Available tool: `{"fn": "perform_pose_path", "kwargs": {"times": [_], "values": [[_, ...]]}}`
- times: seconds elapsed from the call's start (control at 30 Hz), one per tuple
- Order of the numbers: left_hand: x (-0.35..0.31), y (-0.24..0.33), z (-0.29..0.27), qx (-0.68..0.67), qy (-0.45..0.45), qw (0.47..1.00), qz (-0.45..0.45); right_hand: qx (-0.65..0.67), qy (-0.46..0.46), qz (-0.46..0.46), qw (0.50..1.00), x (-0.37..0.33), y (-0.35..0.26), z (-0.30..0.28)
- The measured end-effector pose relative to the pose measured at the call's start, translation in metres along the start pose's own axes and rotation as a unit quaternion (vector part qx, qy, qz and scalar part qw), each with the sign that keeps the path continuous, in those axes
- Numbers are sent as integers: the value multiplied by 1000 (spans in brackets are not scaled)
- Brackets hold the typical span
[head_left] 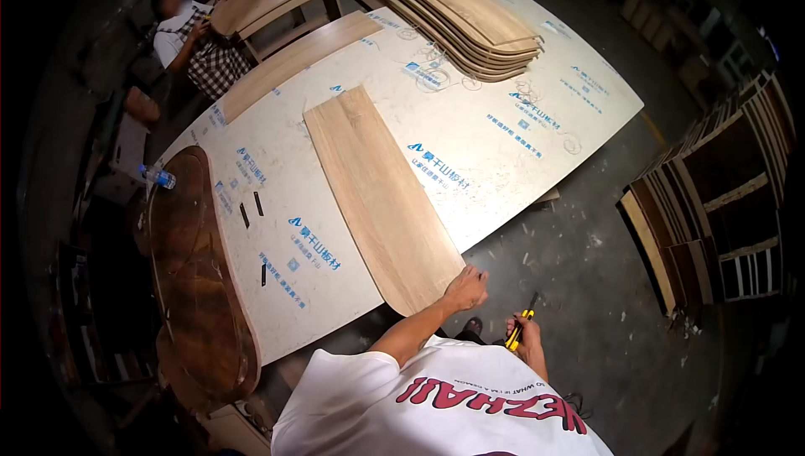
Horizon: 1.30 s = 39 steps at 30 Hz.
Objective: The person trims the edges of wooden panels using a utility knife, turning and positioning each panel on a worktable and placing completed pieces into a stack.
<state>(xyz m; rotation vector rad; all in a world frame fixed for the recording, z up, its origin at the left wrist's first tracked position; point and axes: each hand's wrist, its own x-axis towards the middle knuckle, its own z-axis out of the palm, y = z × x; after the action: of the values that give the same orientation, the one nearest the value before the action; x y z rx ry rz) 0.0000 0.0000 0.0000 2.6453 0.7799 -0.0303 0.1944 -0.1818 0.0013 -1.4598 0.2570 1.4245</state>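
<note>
A long wood-grain board (381, 204) lies across the white printed sheet, its near end jutting past the table edge towards me. My left hand (467, 288) is at the board's near right corner, its fingers curled over the edge there. Off to the right and away from the board, my right hand (528, 337) is closed round a yellow and black utility knife (516, 334). The knife points up and away from me, above the floor.
A stack of round-cornered boards (465, 15) rests at the far side. Another board (302, 62) lies far left. Brown curved panels (197, 271) with a bottle (158, 176) line the left edge. Black strips (244, 215) lie nearby. A co-worker (201, 45) handles a board. Panels (713, 196) stand right.
</note>
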Motion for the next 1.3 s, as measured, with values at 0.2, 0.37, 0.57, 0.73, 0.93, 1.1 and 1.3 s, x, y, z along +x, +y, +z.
{"fn": "perform_pose_path", "kwargs": {"times": [0.2,0.37,0.57,0.73,0.93,1.1,1.3], "values": [[0,-1,12,-33,4,999,27,16,14,-3,1000,-26,3,1],[3,-14,8,-22,58,994,94,-129,4,-30,991,-14,0,7],[-23,-93,-24,-73,257,922,-281,-425,-66,-128,894,-40,-51,80],[-33,-110,-42,-2,157,904,-397,-676,-136,-169,704,-27,-72,133],[-35,-109,-50,11,137,897,-419,-792,-188,-33,580,-44,-102,204],[-33,-111,-52,1,122,893,-434,-800,-167,38,576,-57,-109,225],[-27,-111,-49,-8,148,894,-423,-775,-179,59,604,-49,-110,203]]}}
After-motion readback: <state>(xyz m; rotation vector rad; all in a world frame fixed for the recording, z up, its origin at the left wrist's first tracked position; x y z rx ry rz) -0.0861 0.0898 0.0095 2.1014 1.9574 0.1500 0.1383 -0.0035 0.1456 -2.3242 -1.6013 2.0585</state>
